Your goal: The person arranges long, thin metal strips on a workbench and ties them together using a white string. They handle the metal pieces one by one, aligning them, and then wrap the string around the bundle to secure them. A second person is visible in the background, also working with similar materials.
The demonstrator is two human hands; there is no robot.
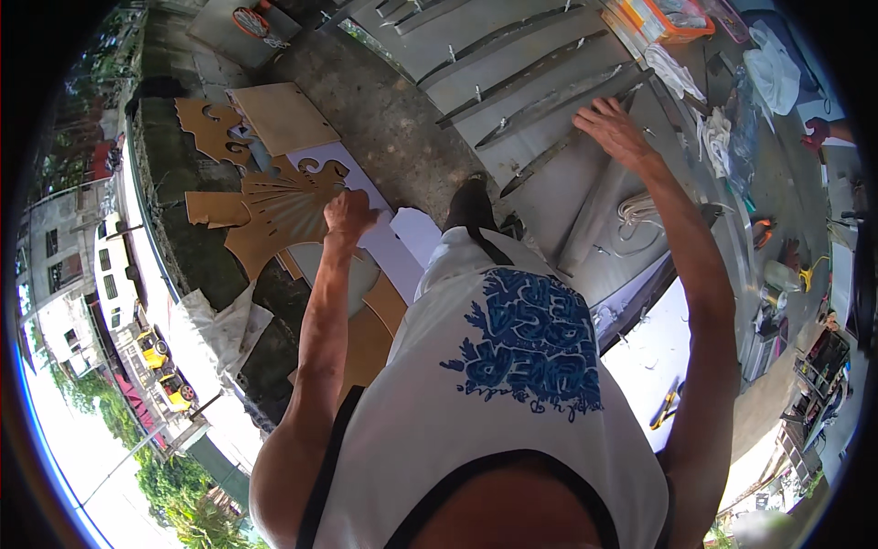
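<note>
My left hand [350, 215] is closed, knuckles up, at the edge of a brown fan-shaped cutout [274, 206] with scrolled edges and slits. Whatever its fingers hold, if anything, is hidden. White sheet pieces [389, 252] lie beside and under that hand. On the right, my right hand [611, 133] reaches over a grey panel [540, 201] with its fingers stretched out. It rests at or just above a dark, curved, blade-like strip [540, 165]; contact cannot be made out. Several similar strips [535, 78] lie side by side beyond it, with small pale ties or clips on them.
A coil of pale cord [640, 210] lies on the panel near my right forearm. At the far right are an orange bin [672, 23] and clear plastic bags [771, 69]. Another person's gloved hand [814, 134] shows at the right rim. Yellow-handled pliers [666, 403] lie below my right arm.
</note>
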